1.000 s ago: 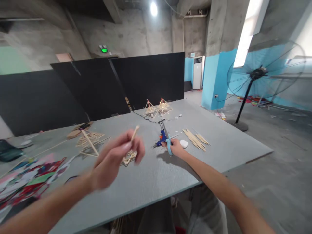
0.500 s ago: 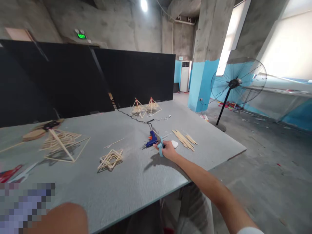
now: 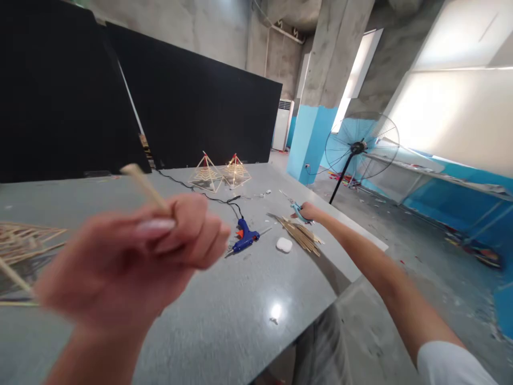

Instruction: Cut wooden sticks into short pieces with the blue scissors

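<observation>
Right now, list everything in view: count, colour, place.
Pyramids: two, tan, table's far side
Stick frame: one, tan, table's left
Glue gun: one, blue, centre
Cord: one, black, behind gun
Case: one, white, beside gun
Sticks: several, tan, beside case
Table: one, grey, below
Panels: two, black, behind table
Pillar: one, grey-blue, behind
Fan: one, black, right
Cabinet: one, white, back
Windows: several, white, right
Scissors: one, blue, right hand
Held stick: one, tan, left hand
Hands: two, bare, over table
</observation>
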The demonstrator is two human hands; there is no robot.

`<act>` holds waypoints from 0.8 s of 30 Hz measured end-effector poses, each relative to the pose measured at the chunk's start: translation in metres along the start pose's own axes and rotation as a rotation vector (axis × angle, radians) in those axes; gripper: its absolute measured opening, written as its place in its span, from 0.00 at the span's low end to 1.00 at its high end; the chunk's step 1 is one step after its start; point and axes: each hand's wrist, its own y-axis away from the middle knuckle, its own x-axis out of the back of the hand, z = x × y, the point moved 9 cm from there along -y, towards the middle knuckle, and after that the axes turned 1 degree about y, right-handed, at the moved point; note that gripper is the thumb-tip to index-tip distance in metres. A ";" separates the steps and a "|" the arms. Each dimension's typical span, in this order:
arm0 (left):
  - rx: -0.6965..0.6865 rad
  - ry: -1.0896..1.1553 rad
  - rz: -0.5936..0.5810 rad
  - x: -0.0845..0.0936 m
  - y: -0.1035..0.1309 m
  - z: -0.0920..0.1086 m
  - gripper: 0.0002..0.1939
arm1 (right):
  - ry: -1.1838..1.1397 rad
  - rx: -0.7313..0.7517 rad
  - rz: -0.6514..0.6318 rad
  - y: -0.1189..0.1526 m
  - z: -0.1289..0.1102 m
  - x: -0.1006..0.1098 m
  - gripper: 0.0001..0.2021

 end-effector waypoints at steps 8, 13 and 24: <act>0.023 0.062 -0.076 0.002 -0.047 0.001 0.14 | 0.171 -0.160 -0.125 -0.031 0.010 -0.028 0.21; -0.038 0.096 -0.099 -0.006 -0.039 0.012 0.13 | 0.183 -0.163 -0.196 -0.034 0.014 -0.037 0.20; 0.026 0.185 -0.159 -0.019 -0.036 -0.001 0.11 | 0.106 -0.132 -0.224 -0.013 -0.001 -0.032 0.20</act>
